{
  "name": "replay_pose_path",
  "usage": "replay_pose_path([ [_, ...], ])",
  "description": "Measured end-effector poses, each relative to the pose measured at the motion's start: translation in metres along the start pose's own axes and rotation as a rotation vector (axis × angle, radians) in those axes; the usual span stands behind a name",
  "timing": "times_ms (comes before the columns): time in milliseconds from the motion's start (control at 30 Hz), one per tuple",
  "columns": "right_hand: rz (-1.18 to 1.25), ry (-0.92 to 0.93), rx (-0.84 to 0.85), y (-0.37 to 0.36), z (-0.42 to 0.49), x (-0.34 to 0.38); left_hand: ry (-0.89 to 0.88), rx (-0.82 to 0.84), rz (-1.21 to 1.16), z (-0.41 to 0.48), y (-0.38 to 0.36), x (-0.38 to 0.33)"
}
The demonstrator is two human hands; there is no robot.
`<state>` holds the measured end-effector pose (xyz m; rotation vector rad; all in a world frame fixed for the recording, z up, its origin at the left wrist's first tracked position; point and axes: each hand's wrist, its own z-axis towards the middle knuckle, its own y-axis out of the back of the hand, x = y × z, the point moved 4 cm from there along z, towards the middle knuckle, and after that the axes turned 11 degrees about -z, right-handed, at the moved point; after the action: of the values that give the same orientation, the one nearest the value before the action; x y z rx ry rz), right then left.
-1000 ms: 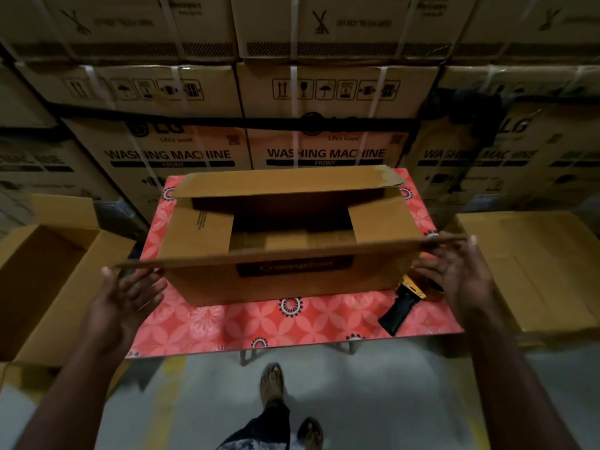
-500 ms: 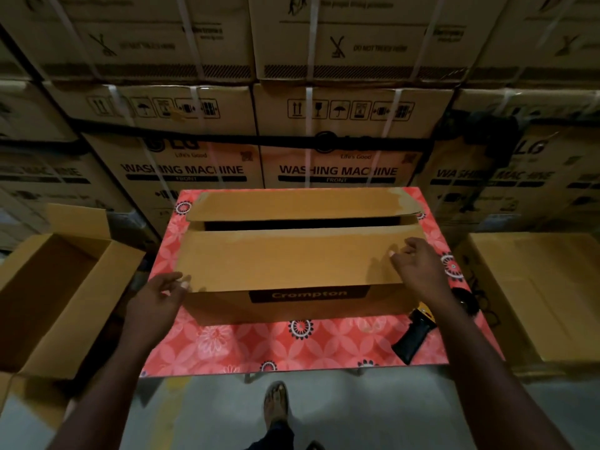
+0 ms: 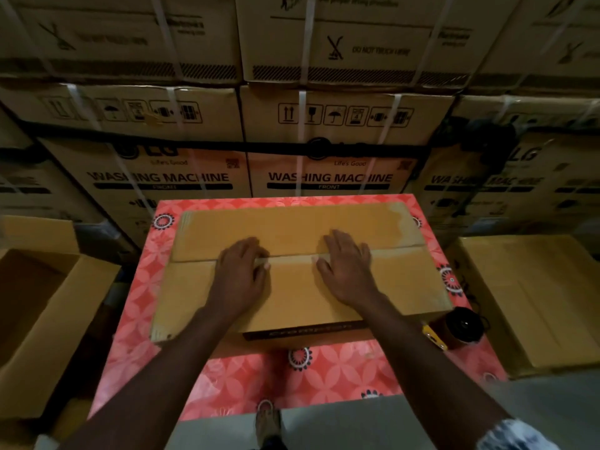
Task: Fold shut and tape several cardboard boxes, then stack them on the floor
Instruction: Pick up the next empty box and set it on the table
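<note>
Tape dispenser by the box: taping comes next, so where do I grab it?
Use the right hand, from the near side, gripping the tape dispenser just behind its yellow part. Its round roll end lies farther off by the box corner; the handle, hidden under the forearm, probably points toward you.

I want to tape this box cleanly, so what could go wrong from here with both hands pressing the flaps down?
1. The tape dispenser lies beside the box, so the right hand must probably lift to fetch it; with only the left hand pressing, the flaps could spring open at the seam.
2. The dispenser sits near the table edge; a hasty reach might knock it off.
</note>
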<state>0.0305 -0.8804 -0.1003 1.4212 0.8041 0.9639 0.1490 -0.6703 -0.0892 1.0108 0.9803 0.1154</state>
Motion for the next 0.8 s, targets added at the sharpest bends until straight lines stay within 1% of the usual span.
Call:
replay_pose_path([
  [100, 0.028, -0.023, 0.007, -0.014, -0.004, -0.004, 0.038, 0.02, -0.036, -0.005, -0.014, 0.014],
  [267, 0.018, -0.038, 0.002, -0.022, -0.002, -0.005, 0.045, 0.025, -0.047, 0.001, -0.018, 0.019],
  [400, 0.037, -0.039, -0.039, -0.023, -0.002, -0.009, 0.029, 0.004, -0.048, 0.0, -0.016, 0.015],
  [500, 0.043, -0.07, -0.1, -0.016, -0.008, -0.023, 0.02, -0.017, -0.045, -0.002, -0.016, 0.012],
  [567, 0.011, -0.144, -0.123, -0.012, -0.018, -0.047, 0.009, 0.0, -0.045, -0.002, -0.022, 0.005],
  [667, -0.009, -0.309, -0.18, -0.003, -0.043, -0.099, -0.045, 0.062, -0.084, -0.001, -0.042, -0.018],
  [767, 0.038, -0.549, -0.207, 0.001, -0.082, -0.159, -0.102, 0.117, -0.109, -0.002, -0.07, -0.057],
  [800, 0.078, -0.624, -0.242, 0.001, -0.098, -0.177, -0.112, 0.127, -0.123, -0.003, -0.079, -0.07],
])
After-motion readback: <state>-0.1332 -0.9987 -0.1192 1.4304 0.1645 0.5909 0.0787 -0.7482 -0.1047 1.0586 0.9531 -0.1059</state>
